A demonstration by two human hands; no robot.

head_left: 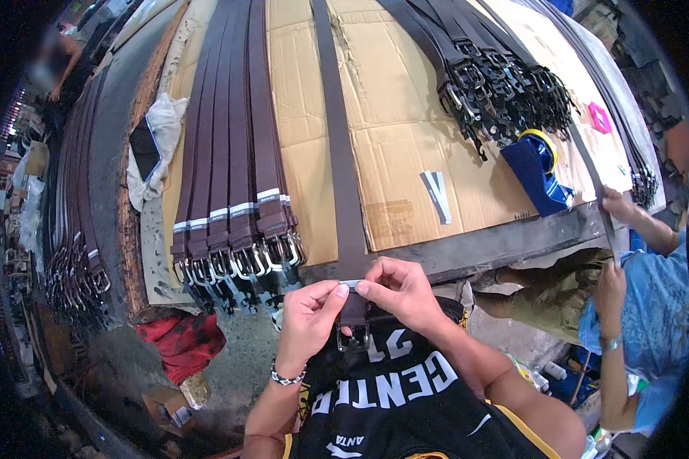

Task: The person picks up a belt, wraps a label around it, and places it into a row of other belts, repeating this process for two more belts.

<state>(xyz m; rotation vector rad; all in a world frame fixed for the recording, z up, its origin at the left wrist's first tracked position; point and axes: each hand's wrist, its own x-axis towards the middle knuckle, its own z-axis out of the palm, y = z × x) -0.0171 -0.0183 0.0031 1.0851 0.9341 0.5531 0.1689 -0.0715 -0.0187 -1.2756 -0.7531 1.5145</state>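
A long dark brown belt [347, 199] runs down over the cardboard toward me, its buckle [352, 336] hanging past the table edge against my jersey. Across the belt lies a small whitish label strip [350, 284]. My left hand [314, 312] pinches the strip's left end against the belt between thumb and fingers. At the right end, my right hand [400, 294] pinches the same strip, close beside the left. To the left lies a row of brown belts [228, 153] with white label bands just above their buckles. Loose label strips [436, 197] rest on the cardboard to the right.
A blue tape dispenser [534, 174] stands near the table's right edge, below a pile of black belts [505, 84]. A pink tape-like ring [599, 117] is farther right. More belts [76, 199] hang at far left. A person in blue [643, 298] holds another belt at right.
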